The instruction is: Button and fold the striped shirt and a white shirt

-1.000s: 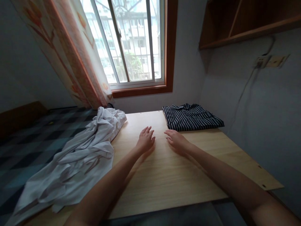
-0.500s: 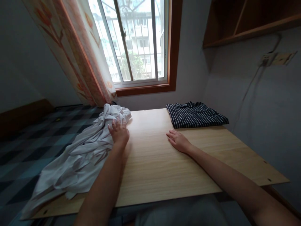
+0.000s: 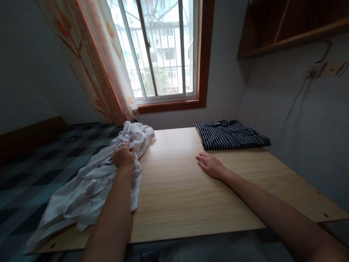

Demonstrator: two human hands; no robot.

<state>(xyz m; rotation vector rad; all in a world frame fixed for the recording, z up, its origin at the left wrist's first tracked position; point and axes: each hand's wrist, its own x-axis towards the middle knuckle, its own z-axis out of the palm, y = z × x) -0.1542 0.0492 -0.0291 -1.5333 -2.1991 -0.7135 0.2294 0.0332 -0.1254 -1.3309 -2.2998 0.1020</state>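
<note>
A crumpled white garment (image 3: 92,182) spreads over the left part of the wooden board (image 3: 169,189) and hangs past its left edge. My left hand (image 3: 124,155) is on the middle of it, fingers curled into the fabric and closed on it; the fingertips are partly hidden. My right hand (image 3: 211,164) lies flat on the board with its fingers stretched out, holding nothing. Just beyond it, at the board's far right, is a neatly folded black and white striped shirt (image 3: 231,135), apart from the hand.
A checked bedspread (image 3: 16,189) covers the bed on the left. Behind the board are a barred window (image 3: 160,54) and a flowered curtain (image 3: 95,65). A wooden shelf (image 3: 275,45) and a socket with a cord (image 3: 316,70) are on the right wall.
My left hand has moved left and nearer me across the white garment, its spread fingers now curled in. More of the garment lies over the board. My right hand stays in place.
</note>
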